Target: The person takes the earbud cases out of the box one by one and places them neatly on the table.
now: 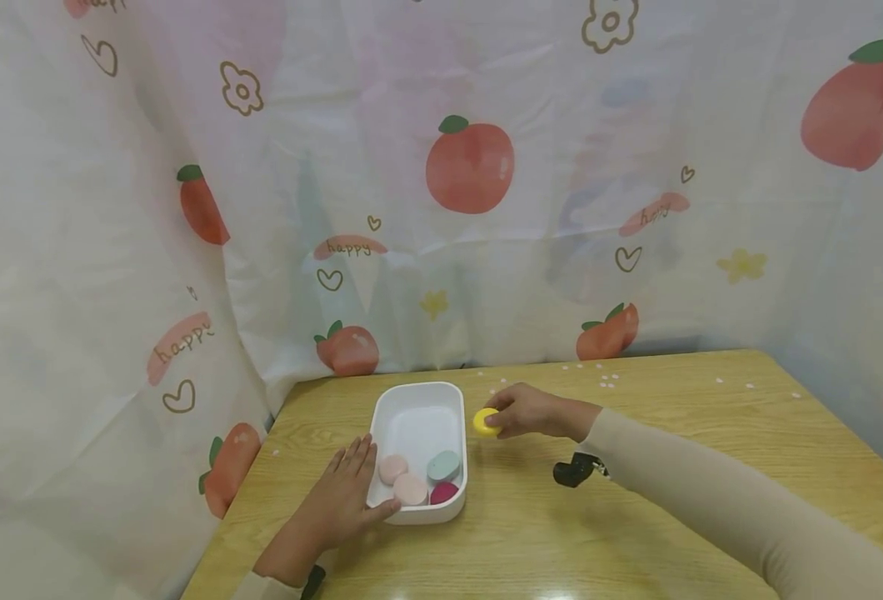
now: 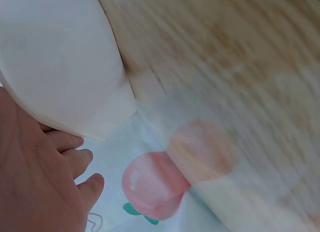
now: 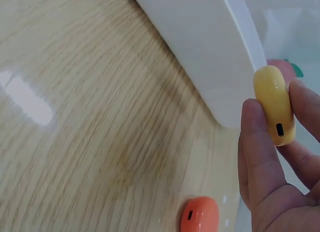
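Observation:
My right hand (image 1: 527, 411) pinches a yellow rounded disc (image 3: 272, 104) with a small dark slot in its edge, held just right of the white bin (image 1: 419, 512). My left hand (image 1: 340, 500) lies with straight fingers along the bin's left side, its thumb at the near left corner. In the bin's near half are two pale pink discs (image 1: 410, 489), a mint green disc (image 1: 443, 467) and a dark pink disc (image 1: 445, 493). An orange disc (image 3: 201, 214) with a similar slot rests on the table in the right wrist view; it is hidden in the head view.
The bin stands on a wood-grain table (image 1: 546, 533). Small white spots (image 1: 606, 379) dot the table toward the back. A white curtain (image 1: 531, 275) with fruit prints hangs close behind and along the left side. A black wrist device (image 1: 575, 471) shows below the right sleeve.

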A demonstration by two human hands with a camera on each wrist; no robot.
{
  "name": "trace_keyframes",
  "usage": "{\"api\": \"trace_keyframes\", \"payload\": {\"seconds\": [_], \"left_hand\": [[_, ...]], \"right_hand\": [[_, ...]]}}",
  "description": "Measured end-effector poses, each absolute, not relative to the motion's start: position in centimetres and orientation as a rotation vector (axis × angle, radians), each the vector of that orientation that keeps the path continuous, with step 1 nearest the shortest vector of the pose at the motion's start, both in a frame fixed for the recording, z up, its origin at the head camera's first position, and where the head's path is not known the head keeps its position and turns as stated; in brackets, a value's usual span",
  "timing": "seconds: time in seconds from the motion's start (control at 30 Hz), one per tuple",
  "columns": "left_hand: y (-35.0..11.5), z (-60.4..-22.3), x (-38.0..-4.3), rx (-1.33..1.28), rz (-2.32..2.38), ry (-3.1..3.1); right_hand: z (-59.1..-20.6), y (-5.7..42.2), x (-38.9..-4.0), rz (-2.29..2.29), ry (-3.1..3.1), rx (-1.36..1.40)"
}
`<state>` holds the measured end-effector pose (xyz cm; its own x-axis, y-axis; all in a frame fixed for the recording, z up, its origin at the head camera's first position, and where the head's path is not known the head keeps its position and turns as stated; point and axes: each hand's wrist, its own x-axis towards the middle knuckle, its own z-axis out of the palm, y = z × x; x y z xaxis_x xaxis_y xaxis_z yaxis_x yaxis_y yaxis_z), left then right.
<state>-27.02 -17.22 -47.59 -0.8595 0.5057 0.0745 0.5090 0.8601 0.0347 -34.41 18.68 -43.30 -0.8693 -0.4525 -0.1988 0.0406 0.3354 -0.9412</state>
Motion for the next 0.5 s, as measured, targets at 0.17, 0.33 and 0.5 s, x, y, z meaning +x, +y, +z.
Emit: {"api": "trace_keyframes", "payload": {"seconds": [0.17, 0.33, 0.5], "left_hand": [[-17.2, -47.5, -26.9, -0.805, -0.101, -2.975], [-17.2, -47.4, -26.8, -0.807, -0.119, -2.973], [-17.3, -47.7, -26.9, -0.798, -0.117, -2.977]], "right_hand": [[-43.4, 20.0, -34.7, -1.545, 2.196, -0.345], [-43.2, 21.4, -35.1, -1.56, 2.2, -0.357], [-42.7, 22.8, -35.2, -1.602, 2.178, -0.361]]}}
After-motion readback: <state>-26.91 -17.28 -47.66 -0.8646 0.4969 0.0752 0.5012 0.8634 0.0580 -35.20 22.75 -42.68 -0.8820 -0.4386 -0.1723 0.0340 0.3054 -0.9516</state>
